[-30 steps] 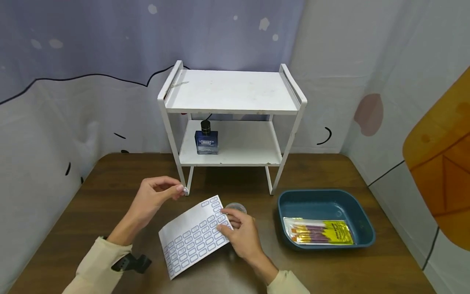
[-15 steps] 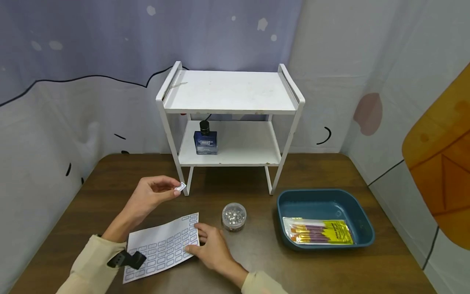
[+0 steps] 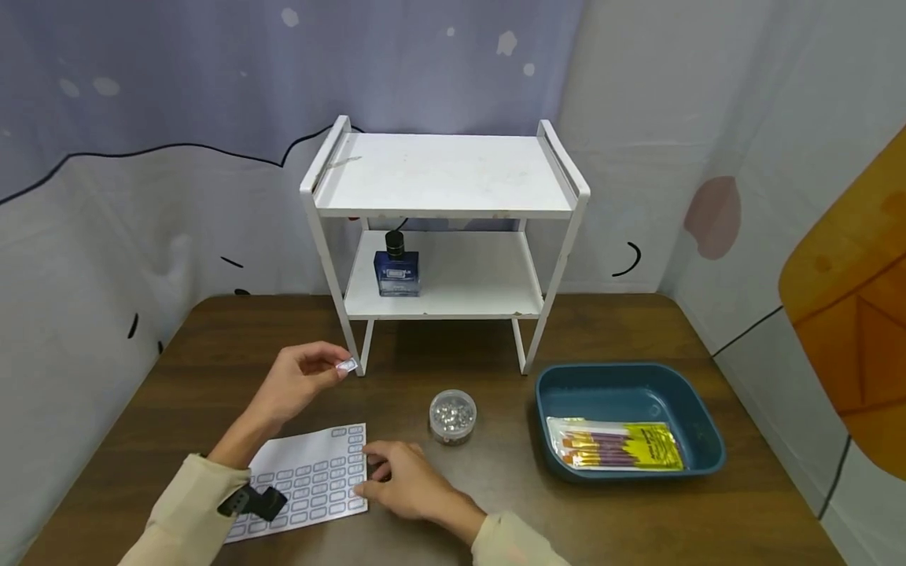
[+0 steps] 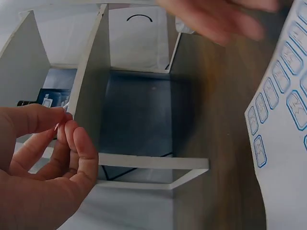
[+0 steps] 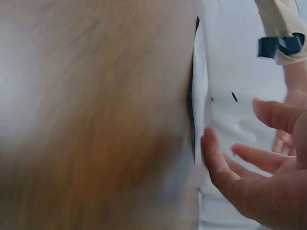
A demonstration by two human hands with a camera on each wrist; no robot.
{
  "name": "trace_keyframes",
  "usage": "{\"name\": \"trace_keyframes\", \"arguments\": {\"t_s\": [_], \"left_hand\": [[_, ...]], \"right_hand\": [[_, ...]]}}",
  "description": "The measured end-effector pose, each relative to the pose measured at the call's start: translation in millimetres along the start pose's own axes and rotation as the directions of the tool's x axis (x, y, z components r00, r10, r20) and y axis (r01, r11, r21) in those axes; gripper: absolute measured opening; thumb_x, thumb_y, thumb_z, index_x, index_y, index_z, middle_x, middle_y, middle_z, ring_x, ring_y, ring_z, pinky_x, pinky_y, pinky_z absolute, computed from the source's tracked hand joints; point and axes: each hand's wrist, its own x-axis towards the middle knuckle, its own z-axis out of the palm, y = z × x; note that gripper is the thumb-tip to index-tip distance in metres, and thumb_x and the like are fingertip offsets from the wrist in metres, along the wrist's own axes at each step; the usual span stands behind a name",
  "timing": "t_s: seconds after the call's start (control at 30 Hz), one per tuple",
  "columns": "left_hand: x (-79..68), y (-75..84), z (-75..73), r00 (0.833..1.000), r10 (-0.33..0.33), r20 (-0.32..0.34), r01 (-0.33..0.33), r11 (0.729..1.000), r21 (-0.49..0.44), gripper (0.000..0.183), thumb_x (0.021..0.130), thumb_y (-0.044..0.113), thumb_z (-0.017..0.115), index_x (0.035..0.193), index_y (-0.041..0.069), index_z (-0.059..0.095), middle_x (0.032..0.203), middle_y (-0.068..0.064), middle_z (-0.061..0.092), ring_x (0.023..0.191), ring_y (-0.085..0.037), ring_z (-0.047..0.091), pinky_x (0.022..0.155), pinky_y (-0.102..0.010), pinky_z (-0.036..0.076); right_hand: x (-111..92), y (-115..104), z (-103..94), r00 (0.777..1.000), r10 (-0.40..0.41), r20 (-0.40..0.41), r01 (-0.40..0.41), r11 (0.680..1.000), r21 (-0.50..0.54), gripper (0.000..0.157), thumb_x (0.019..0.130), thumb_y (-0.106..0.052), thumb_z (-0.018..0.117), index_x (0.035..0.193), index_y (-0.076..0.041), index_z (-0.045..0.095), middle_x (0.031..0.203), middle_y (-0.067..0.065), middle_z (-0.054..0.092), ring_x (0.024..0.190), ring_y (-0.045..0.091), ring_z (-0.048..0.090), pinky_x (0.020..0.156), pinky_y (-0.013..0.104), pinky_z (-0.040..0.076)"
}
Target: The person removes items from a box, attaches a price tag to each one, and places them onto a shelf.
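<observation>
My left hand [image 3: 293, 385] pinches a small white label sticker [image 3: 347, 365] between thumb and fingers, near the front left foot of a white shelf rack. In the left wrist view that hand [image 4: 53, 167] shows the label almost edge-on. Below it lies a white sheet of labels [image 3: 318, 479], printed with rows of blue-outlined boxes, partly covered by the left wrist. At the sheet's right edge is my right hand [image 3: 414, 481]. The right wrist view shows its thumb and fingers [image 5: 218, 165] spread apart, with the sheet [image 5: 199, 96] seen edge-on beyond them.
The two-tier shelf rack [image 3: 446, 173] bears a blue perfume bottle [image 3: 397, 273] on its lower board. A round clear jar [image 3: 453, 417] of silvery bits stands mid-table. To the right, a teal basin [image 3: 602, 379] contains a pack of paintbrushes [image 3: 612, 446].
The right hand has carried the label sheet left and down onto the table, uncovering the round jar, and its fingers have loosened. The left hand stays near the rack with the label.
</observation>
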Motion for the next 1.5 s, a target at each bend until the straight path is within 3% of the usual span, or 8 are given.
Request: {"name": "trace_keyframes", "arguments": {"t_s": [0.13,0.23,0.33,0.4,0.67,1.03,1.27,1.5], "left_hand": [[1.0,-4.2,11.1,0.999,0.029,0.018,-0.029,1.000,-0.004,0.017,0.087,-0.007,0.067,0.104,-0.009,0.070,0.097,-0.021,0.070,0.077,-0.005,0.063,0.066,-0.022,0.052],[0.5,-8.9,23.1,0.997,0.058,0.049,-0.058,0.998,0.000,0.016,0.087,-0.009,0.067,0.102,-0.008,0.071,0.098,-0.024,0.071,0.078,-0.005,0.064,0.067,-0.021,0.052],[-2.9,-15.0,37.5,0.991,0.069,0.111,-0.068,0.998,-0.019,0.014,0.087,-0.009,0.066,0.100,-0.008,0.071,0.097,-0.023,0.071,0.079,-0.006,0.064,0.069,-0.020,0.054],[-5.7,-19.0,47.3,0.984,0.068,0.166,-0.062,0.997,-0.041,0.013,0.087,-0.008,0.066,0.099,-0.008,0.071,0.096,-0.023,0.071,0.079,-0.008,0.065,0.069,-0.020,0.054],[-11.3,-29.7,75.3,0.954,0.103,0.283,-0.082,0.993,-0.083,0.013,0.086,-0.008,0.066,0.097,-0.009,0.071,0.092,-0.023,0.071,0.074,-0.003,0.060,0.065,-0.020,0.052],[-15.3,-28.2,94.8,0.936,0.125,0.328,-0.102,0.991,-0.084,0.014,0.084,-0.008,0.068,0.098,-0.009,0.073,0.086,-0.018,0.070,0.070,-0.001,0.058,0.063,-0.020,0.053],[-16.4,-24.1,103.1,0.938,0.136,0.319,-0.113,0.989,-0.091,0.011,0.085,-0.006,0.071,0.095,-0.009,0.073,0.083,-0.017,0.070,0.069,0.000,0.058,0.063,-0.020,0.053],[-18.2,-15.9,109.3,0.936,0.164,0.310,-0.166,0.986,-0.021,0.020,0.083,-0.004,0.074,0.103,-0.003,0.069,0.078,-0.008,0.066,0.067,-0.002,0.057,0.062,-0.023,0.053]], "right_hand": [[-10.0,5.2,-23.6,0.980,-0.110,-0.166,0.120,0.991,0.053,0.023,0.087,-0.008,0.072,0.108,0.002,0.071,0.095,0.012,0.073,0.079,0.007,0.066,0.071,0.019,0.054],[-14.9,14.0,-45.4,0.918,-0.175,-0.356,0.194,0.981,0.018,0.014,0.086,-0.001,0.070,0.100,0.001,0.073,0.087,0.009,0.073,0.076,0.011,0.066,0.068,0.023,0.056],[-17.5,27.8,-64.6,0.851,-0.181,-0.493,0.175,0.983,-0.059,0.024,0.081,0.003,0.073,0.105,0.000,0.073,0.096,0.011,0.072,0.079,0.020,0.068,0.071,0.029,0.058],[-18.5,38.0,-73.9,0.837,-0.175,-0.518,0.135,0.984,-0.113,0.038,0.077,0.004,0.076,0.115,-0.001,0.071,0.111,0.014,0.070,0.093,0.027,0.069,0.078,0.035,0.059],[-14.2,65.0,-81.9,0.952,-0.104,-0.289,0.027,0.966,-0.257,0.078,0.071,-0.008,0.088,0.142,-0.010,0.055,0.149,0.025,0.046,0.135,0.046,0.048,0.106,0.060,0.041],[-8.0,73.0,-82.2,0.950,-0.151,-0.275,0.076,0.962,-0.263,0.064,0.075,-0.008,0.086,0.133,-0.006,0.062,0.131,0.016,0.061,0.122,0.035,0.059,0.101,0.050,0.047],[-10.3,72.9,-95.8,0.989,-0.057,-0.138,0.055,0.998,-0.021,0.060,0.083,-0.011,0.081,0.137,-0.003,0.057,0.135,0.021,0.059,0.119,0.035,0.057,0.097,0.041,0.048],[-9.4,76.1,-107.4,0.999,-0.030,0.030,0.023,0.972,0.235,0.057,0.090,-0.006,0.072,0.141,0.004,0.050,0.134,0.027,0.059,0.120,0.033,0.059,0.096,0.031,0.048]]}}
